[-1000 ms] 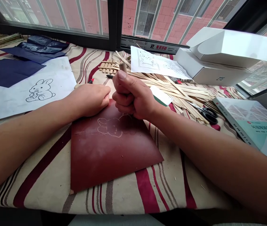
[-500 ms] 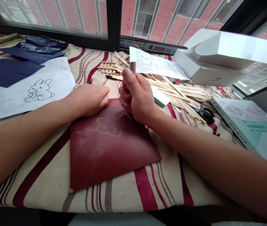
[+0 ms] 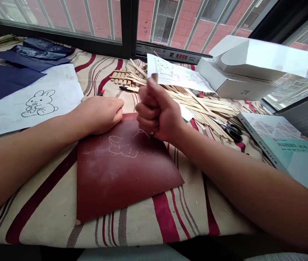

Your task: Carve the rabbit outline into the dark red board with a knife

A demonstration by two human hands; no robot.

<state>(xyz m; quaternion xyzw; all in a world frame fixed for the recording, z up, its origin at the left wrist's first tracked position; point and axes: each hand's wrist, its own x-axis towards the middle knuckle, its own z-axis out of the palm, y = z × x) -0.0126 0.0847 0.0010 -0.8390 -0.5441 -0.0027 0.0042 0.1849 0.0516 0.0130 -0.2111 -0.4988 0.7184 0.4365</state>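
Note:
A reddish-brown board (image 3: 110, 188) lies on the striped cloth, with pale rabbit outlines scratched into its surface. My left hand (image 3: 102, 112) is closed at the board's far left edge, its fingertips hidden. My right hand (image 3: 160, 112) makes a fist around an upright carving tool (image 3: 154, 77); the end of its round wooden handle pokes out above my thumb. The tool's lower tip is mostly hidden below the fist, close to the outline at the board's far right part. Left of the board, a white sheet (image 3: 67, 87) bears a black rabbit drawing.
Dark blue sheets (image 3: 7, 79) overlap the drawing. Behind my hands lie thin wooden strips (image 3: 210, 105), a printed paper (image 3: 181, 74) and a black marker (image 3: 128, 88). Black-handled scissors (image 3: 233, 132), a book (image 3: 286, 145) and a white box (image 3: 243, 85) are on the right.
The whole view has shifted slightly. My right fist has tilted a little, and the handle end sits lower behind the thumb. My left hand stays at the board's edge.

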